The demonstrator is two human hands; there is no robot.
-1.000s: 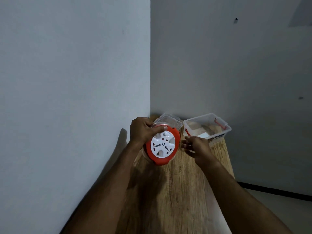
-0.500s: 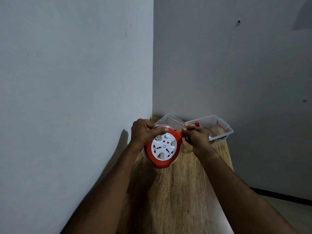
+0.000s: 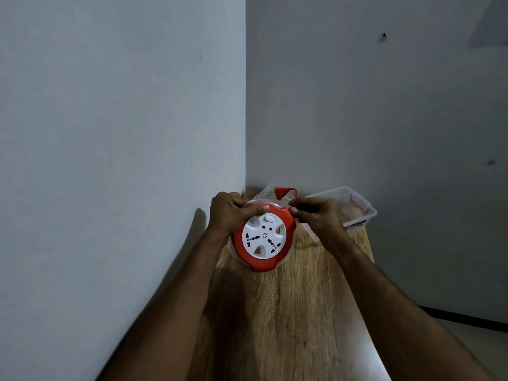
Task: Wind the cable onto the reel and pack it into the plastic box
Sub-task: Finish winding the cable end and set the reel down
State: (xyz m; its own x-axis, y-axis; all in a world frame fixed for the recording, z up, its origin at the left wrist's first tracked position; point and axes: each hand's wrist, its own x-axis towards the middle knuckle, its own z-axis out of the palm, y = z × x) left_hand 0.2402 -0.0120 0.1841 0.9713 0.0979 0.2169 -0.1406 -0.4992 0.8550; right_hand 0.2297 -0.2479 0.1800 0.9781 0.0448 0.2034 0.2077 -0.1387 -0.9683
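I hold a round cable reel [image 3: 264, 239] with a red rim and a white socket face above the wooden table [image 3: 288, 312]. My left hand [image 3: 229, 214] grips its upper left edge. My right hand [image 3: 320, 215] pinches the red cable [image 3: 295, 198] at the reel's upper right edge. The red plug [image 3: 280, 192] sticks up above the reel on a short loop of cable. A clear plastic box [image 3: 360, 209] with red latches stands open at the table's far right corner, partly hidden by my right hand.
A clear lid [image 3: 262, 192] lies at the far end of the table, behind the reel. White walls meet in a corner right behind the table's far and left sides. The table's right edge drops to the floor.
My right hand has risen from the table to the reel's right edge and taken hold of the red cable. The plug now sticks up above the reel. The left hand keeps its grip.
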